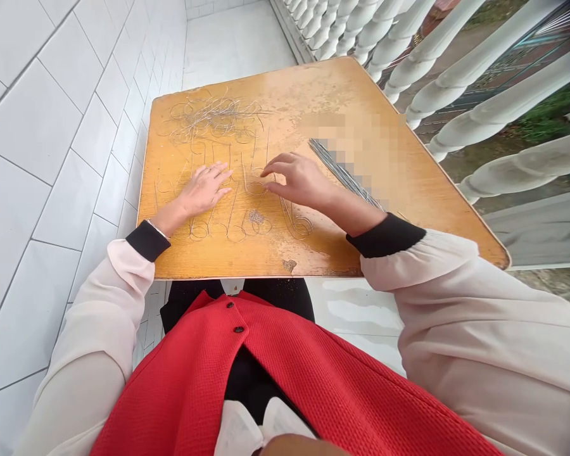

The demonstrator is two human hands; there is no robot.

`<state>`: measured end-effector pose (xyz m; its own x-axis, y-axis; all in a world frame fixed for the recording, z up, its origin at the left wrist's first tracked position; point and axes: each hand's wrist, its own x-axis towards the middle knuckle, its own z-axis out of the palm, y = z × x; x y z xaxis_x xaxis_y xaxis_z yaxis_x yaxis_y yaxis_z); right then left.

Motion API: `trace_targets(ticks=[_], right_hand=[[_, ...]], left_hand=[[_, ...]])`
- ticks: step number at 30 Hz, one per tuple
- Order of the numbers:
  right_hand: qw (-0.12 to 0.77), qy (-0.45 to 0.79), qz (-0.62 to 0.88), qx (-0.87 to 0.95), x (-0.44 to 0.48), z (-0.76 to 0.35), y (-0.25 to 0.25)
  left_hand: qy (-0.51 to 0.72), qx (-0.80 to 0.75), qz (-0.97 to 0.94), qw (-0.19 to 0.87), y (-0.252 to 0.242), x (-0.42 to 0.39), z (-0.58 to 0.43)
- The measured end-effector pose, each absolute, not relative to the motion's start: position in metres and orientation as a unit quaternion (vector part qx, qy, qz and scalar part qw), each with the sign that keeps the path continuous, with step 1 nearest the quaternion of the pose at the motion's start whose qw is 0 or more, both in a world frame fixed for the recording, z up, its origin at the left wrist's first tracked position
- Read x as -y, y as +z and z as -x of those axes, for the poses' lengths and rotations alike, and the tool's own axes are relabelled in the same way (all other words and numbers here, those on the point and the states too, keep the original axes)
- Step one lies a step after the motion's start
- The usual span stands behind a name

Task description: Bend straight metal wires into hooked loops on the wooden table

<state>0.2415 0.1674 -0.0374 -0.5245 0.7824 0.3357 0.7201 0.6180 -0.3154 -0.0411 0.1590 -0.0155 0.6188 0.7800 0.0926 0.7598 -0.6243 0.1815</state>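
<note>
My left hand (204, 188) lies palm down over the table with its fingers spread, among thin bent wires. My right hand (301, 180) is beside a hooked wire (245, 171), its fingers curved and the thumb tip apart from the index tip. The fingertips are at or very near the wire; whether they touch it I cannot tell. Nearer to me lie several wires with curled ends, among them a looped wire (237, 239) and a set of nested curved wires (304, 229). A tangled pile of bent wires (213, 117) rests beyond my left hand.
A bundle of straight grey wires (342, 171) lies to the right, partly behind my right forearm. The worn wooden table (323, 259) has a tiled wall (52, 158) at its left and a white balustrade (456, 95) at its right. Part of the tabletop is pixelated.
</note>
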Motion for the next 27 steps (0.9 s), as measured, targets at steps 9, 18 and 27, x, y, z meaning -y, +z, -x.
trace_targets(ticks=[9, 18, 27], right_hand=[[0.191, 0.038, 0.427, 0.883, -0.179, -0.220, -0.055], [0.116, 0.000, 0.527, 0.842, -0.198, -0.208, -0.043], [0.117, 0.039, 0.515, 0.848, -0.198, -0.206, -0.035]], left_hand=[[0.058, -0.402, -0.911, 0.078, -0.026, -0.168, 0.017], [0.048, -0.414, -0.907, 0.066, -0.025, -0.160, 0.017], [0.052, -0.420, -0.904, 0.056, -0.028, -0.158, 0.013]])
